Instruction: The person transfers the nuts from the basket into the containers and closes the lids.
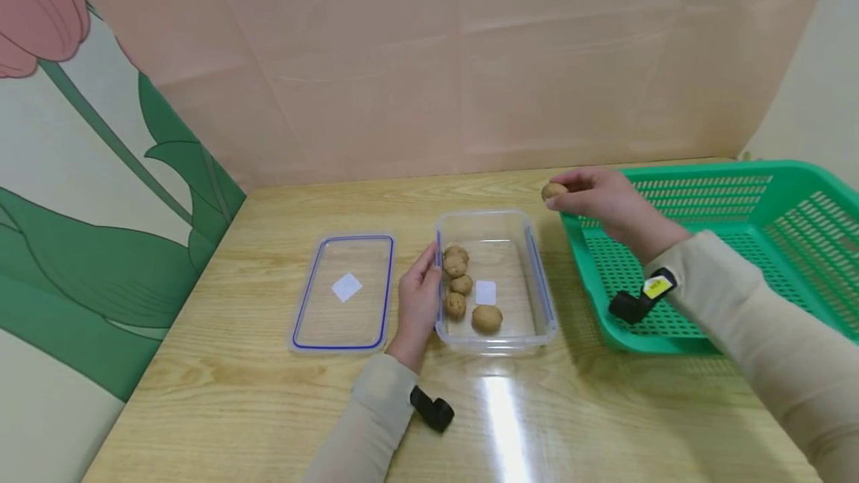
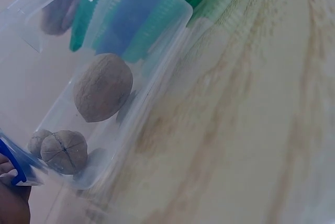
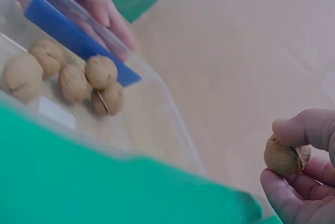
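You are pinching a walnut (image 1: 553, 190) in the fingertips of your right hand (image 1: 607, 203), just past the basket (image 1: 738, 259) rim, while your left hand (image 1: 419, 300) is resting straight-fingered against the box (image 1: 495, 279) wall, seemingly steadying it beside its lid (image 1: 344, 293).

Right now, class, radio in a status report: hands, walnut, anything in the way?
Right hand pinches walnut above basket edge. Left hand rests against container, five walnuts inside. Path clear.
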{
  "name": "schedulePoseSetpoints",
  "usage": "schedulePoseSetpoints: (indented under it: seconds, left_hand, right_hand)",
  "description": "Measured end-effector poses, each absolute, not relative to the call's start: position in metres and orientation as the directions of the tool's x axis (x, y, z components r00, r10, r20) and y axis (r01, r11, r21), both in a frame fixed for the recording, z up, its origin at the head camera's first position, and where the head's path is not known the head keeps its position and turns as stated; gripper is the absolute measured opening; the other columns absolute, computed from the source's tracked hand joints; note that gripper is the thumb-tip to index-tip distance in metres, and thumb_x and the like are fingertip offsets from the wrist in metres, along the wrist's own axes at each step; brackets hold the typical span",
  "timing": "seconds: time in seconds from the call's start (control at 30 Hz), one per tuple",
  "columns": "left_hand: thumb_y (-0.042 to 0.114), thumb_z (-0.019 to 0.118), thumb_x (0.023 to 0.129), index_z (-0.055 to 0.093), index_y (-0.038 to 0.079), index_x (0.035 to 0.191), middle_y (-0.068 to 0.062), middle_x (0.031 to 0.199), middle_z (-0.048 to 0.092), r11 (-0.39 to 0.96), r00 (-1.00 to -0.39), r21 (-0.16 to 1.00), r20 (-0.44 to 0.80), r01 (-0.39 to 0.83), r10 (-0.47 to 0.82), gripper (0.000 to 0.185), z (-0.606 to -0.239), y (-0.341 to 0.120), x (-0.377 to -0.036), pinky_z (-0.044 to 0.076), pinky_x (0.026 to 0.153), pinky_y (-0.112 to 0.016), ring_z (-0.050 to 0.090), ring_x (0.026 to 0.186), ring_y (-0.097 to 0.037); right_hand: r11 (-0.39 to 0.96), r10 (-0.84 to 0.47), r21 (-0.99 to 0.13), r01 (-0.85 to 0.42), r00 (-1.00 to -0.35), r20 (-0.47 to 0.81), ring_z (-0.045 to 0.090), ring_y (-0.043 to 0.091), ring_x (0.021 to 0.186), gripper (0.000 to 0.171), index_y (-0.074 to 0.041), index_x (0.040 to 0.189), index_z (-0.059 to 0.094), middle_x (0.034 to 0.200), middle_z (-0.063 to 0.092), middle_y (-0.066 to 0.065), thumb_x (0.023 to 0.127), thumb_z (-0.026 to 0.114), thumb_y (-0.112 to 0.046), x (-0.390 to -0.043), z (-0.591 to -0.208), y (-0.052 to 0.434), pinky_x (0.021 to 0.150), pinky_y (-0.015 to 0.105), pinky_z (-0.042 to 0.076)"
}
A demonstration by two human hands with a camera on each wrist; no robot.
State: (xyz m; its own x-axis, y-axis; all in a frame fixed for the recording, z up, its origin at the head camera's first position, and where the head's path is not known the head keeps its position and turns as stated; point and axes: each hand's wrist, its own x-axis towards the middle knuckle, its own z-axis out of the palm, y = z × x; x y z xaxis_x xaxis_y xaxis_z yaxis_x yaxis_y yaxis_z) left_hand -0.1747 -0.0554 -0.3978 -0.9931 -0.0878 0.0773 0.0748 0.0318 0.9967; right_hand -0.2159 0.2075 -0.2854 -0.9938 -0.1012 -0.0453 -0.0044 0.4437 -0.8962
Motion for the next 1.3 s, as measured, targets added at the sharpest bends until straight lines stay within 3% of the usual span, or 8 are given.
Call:
schedulePoseSetpoints:
  seconds: [0.27, 0.63, 1.3]
  left_hand:
    - [0.006, 0.046, 0.092, 0.051, 0.011, 0.131, -0.001, 0.137, 0.049, 0.024, -0.994, 0.998, 0.053, 0.051, -0.092, 0.040, -0.397, -0.055, -0.175, 0.037, 0.106, -0.029, 0.043, 0.129, -0.017]
    - [0.007, 0.046, 0.092, 0.051, 0.012, 0.132, 0.001, 0.137, 0.048, 0.029, -0.995, 0.999, 0.033, 0.030, -0.098, 0.040, -0.397, -0.054, -0.174, 0.037, 0.106, -0.030, 0.042, 0.129, -0.017]
    - [0.008, 0.047, 0.092, 0.051, 0.012, 0.131, 0.000, 0.136, 0.049, 0.050, -0.994, 0.997, 0.055, 0.051, -0.091, 0.040, -0.397, -0.050, -0.174, 0.036, 0.107, -0.031, 0.044, 0.128, -0.017]
  right_hand:
    - [0.468, -0.160, -0.884, -0.014, -0.985, -0.069, 0.054, 0.004, 0.084, 0.046, 0.006, 0.122, 0.050, 0.091, 0.058, -0.009, 0.084, 0.065, -0.016, -0.209, -0.284, 0.189, 0.074, 0.016, 0.047]
    - [0.478, -0.253, -0.878, -0.015, -0.960, -0.121, 0.052, 0.016, 0.095, 0.043, 0.003, 0.122, 0.052, 0.109, 0.056, 0.011, 0.084, 0.065, -0.013, -0.201, -0.293, 0.163, 0.083, 0.026, 0.047]
    - [0.589, -0.337, -0.806, -0.055, -0.923, -0.183, 0.054, 0.028, 0.106, 0.039, 0.001, 0.117, 0.058, 0.111, 0.059, 0.014, 0.080, 0.067, -0.010, -0.195, -0.309, 0.121, 0.086, 0.034, 0.051]
